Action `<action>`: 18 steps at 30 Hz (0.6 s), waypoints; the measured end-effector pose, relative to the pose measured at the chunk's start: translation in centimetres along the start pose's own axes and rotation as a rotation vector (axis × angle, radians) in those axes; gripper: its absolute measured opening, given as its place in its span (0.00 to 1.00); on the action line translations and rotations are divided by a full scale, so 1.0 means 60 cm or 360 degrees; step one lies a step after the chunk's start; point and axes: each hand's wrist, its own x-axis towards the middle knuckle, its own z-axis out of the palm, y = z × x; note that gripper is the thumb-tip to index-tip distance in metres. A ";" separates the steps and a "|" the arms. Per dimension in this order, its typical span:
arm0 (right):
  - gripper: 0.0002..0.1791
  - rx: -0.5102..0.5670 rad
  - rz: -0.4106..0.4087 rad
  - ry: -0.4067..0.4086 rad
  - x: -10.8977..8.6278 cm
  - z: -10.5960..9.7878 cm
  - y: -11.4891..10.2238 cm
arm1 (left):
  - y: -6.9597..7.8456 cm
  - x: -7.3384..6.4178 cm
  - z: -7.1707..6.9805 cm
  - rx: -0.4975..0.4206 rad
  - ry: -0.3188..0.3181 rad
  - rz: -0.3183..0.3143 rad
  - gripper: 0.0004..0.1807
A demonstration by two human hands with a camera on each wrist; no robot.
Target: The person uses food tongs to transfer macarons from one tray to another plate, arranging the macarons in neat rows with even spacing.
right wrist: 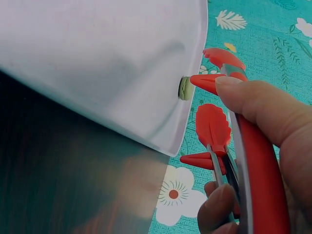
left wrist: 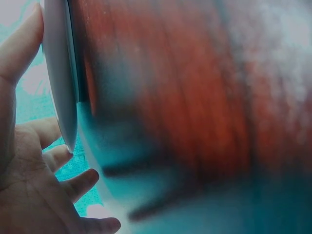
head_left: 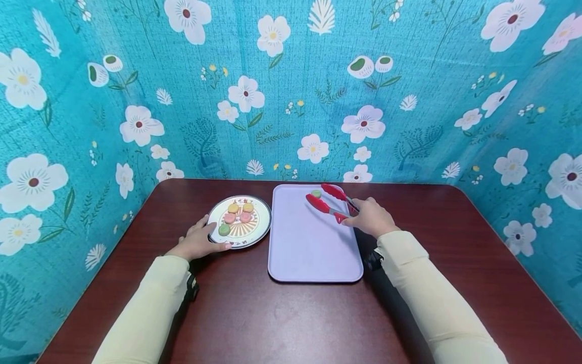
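Note:
My left hand (head_left: 199,239) holds the left rim of a round white plate (head_left: 261,233), with thumb and fingers spread around its edge; in the left wrist view two fingertips meet the plate's side. On the plate lie two yellow macarons (head_left: 233,208), two pink macarons (head_left: 229,218) and one green macaron (head_left: 225,230). My right hand (head_left: 374,218) grips red-tipped tongs (head_left: 318,203) over the tray's far right corner. Their arms stand apart, with nothing between the tips. Close by the tips, another green macaron (right wrist: 185,88) lies on the pale lilac tray (head_left: 313,253).
The tray stands just right of the plate on a dark reddish-brown table (head_left: 300,323). Behind and at both sides hangs a turquoise flowered cloth (head_left: 282,121), close to the table's far edge.

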 end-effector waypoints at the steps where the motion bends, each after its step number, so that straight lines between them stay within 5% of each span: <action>1: 0.49 0.0000 0.0002 0.0000 0.001 0.000 0.001 | 0.001 0.000 0.000 0.0002 -0.0002 0.0004 0.58; 18: 0.47 -0.0026 0.0014 -0.0023 0.012 0.001 0.011 | 0.000 0.000 0.000 0.0001 -0.0018 0.0011 0.58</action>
